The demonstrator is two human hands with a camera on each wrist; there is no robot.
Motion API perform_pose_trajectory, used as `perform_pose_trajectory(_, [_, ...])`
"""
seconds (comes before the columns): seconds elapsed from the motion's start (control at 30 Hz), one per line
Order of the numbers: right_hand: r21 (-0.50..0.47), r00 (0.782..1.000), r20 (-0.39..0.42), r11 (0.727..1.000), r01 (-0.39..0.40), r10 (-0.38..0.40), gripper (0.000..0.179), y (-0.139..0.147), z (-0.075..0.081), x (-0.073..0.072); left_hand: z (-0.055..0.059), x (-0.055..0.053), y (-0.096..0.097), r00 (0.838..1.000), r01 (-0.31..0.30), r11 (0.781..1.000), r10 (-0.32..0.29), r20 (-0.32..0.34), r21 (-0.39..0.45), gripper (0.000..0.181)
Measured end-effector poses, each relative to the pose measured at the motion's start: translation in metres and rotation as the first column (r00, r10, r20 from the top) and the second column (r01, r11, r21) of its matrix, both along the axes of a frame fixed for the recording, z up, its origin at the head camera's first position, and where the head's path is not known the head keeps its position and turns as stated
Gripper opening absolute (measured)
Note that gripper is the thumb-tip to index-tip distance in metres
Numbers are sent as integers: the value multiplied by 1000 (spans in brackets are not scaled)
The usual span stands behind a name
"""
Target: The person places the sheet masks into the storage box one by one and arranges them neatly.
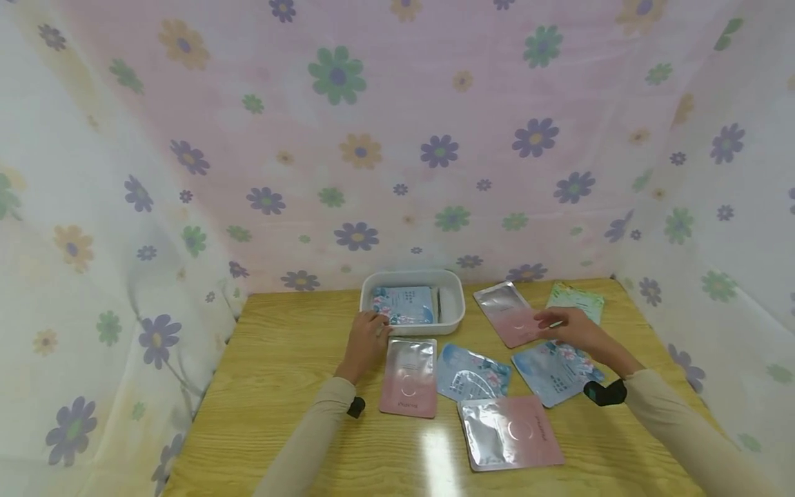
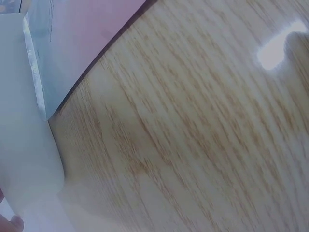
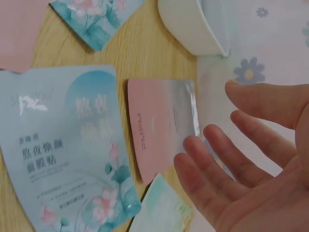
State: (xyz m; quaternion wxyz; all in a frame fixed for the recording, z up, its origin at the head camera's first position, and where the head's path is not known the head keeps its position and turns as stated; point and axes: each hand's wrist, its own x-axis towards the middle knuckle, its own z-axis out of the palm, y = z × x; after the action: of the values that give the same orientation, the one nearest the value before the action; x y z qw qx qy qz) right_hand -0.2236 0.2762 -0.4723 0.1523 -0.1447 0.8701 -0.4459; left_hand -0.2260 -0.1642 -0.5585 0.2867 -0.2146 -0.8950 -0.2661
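Observation:
My left hand point(image 1: 366, 342) grips the front left corner of a white plastic tub point(image 1: 456, 300), its fingers over the rim and the thumb point(image 2: 12, 223) low outside the wall. Inside the tub stand blue floral sheet-mask packets point(image 1: 404, 305). My right hand point(image 1: 577, 328) is held over the packets at the right, palm showing, fingers spread and holding nothing. Near its fingertips lies a pink and silver mask packet point(image 1: 506, 314). A green packet point(image 1: 584, 300) lies behind the hand and a blue floral packet point(image 1: 546, 376) in front of it.
Just before the tub lies another pink and silver packet point(image 1: 408, 379). To its right is a blue packet point(image 1: 466, 373), partly overlapped by a pink packet point(image 1: 512, 433) nearer the front. A flowered curtain point(image 1: 397, 172) encloses the wooden table point(image 1: 267, 400) at the back and sides.

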Motion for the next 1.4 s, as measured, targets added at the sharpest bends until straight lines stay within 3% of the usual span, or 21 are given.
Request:
perform_pose_trajectory(0.27, [-14,996,82,999,43,-42,50,25,-8,9,4,3,-2,1000,-10,1000,10,5,26,11])
perform_pose_trajectory(0.43, [30,987,112,993,115,-117,55,45,-25,19,3,5,1,1000,-4,1000,4,13,18,11])
perform_pose_trajectory(0.67, [132,964,84,962,240,-252,60,68,-60,26,0,5,3,1000,-2,1000,2,-3,22,12])
perform_pose_trajectory(0.83, [180,946,-2,931,318,-323,59,66,-76,28,0,3,4,999,7,1000,-7,-31,17,12])
perform_pose_trajectory(0.97, [207,942,-54,920,334,-330,56,59,-78,31,1,2,4,1000,-2,1000,2,-11,8,12])
perform_pose_trajectory(1.13, [190,946,-49,926,325,-322,47,55,-76,29,2,3,1,1000,-5,1000,5,9,12,13])
perform_pose_trajectory(1.27, [146,943,5,933,329,-333,30,58,-79,27,4,5,-1,999,-9,1000,8,30,16,12])
perform_pose_trajectory(1.4, [45,925,119,933,358,-361,29,68,-75,34,5,5,1,1000,8,1000,-8,20,12,10])
